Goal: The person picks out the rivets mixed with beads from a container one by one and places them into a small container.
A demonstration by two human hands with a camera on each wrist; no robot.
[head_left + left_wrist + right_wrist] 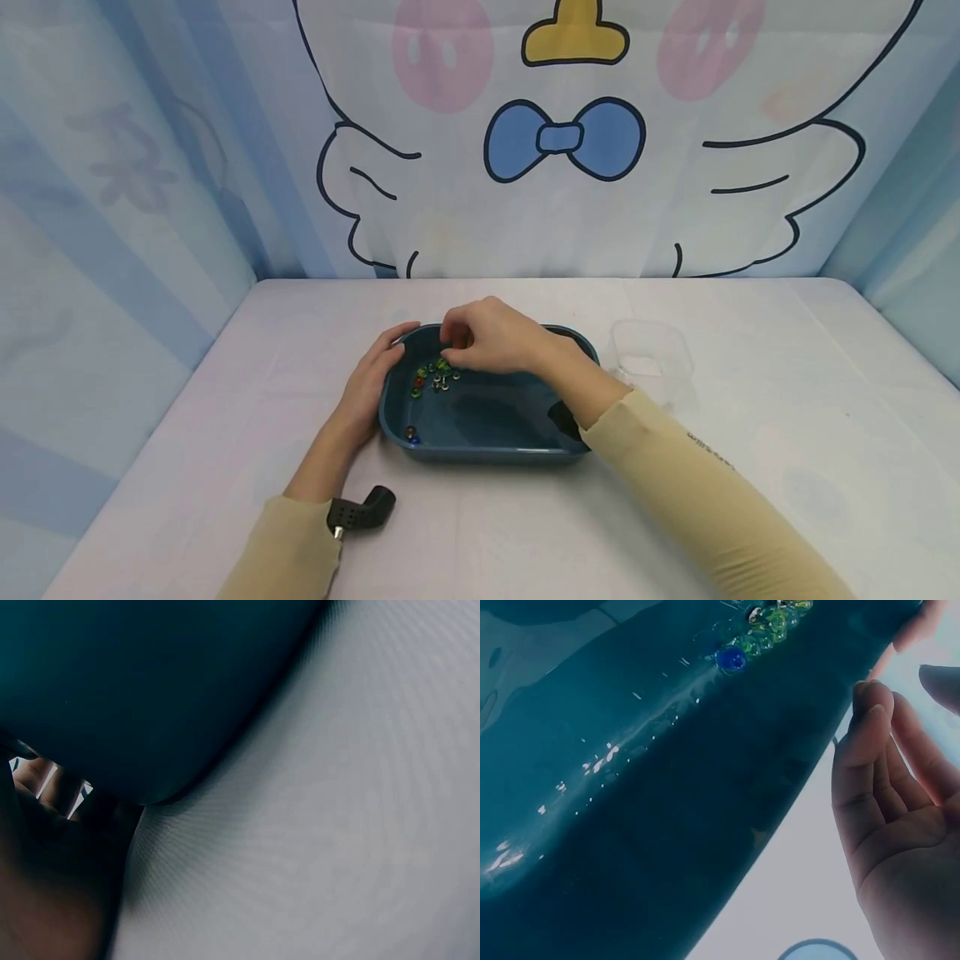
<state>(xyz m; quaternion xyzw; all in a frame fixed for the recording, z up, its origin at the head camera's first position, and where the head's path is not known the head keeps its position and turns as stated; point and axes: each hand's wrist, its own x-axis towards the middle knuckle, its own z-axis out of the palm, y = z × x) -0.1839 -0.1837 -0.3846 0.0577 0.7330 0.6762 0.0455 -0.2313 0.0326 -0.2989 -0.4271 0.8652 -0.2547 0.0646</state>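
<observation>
A dark blue-green plastic tray [487, 456] sits on the table. My left hand [365, 387] grips its left end, thumb at the rim and fingers around the outside; from the left wrist, the tray's underside [165, 697] hides part of that hand. Small glass marbles [441, 367], green, red and clear, cluster inside at the far left. Two more marbles [412, 434], amber and blue, lie in the near left corner. Over the cluster hangs my right hand [495, 336], fingers bent and thumb low near the green marbles. Whether anything lies between its fingertips is hidden.
A clear plastic box [651, 350] stands on the table right of the tray, beyond my right forearm. The pale cloth-covered table [787, 467] ends at a printed curtain [562, 217] behind. A black wrist camera [367, 508] juts from my left sleeve.
</observation>
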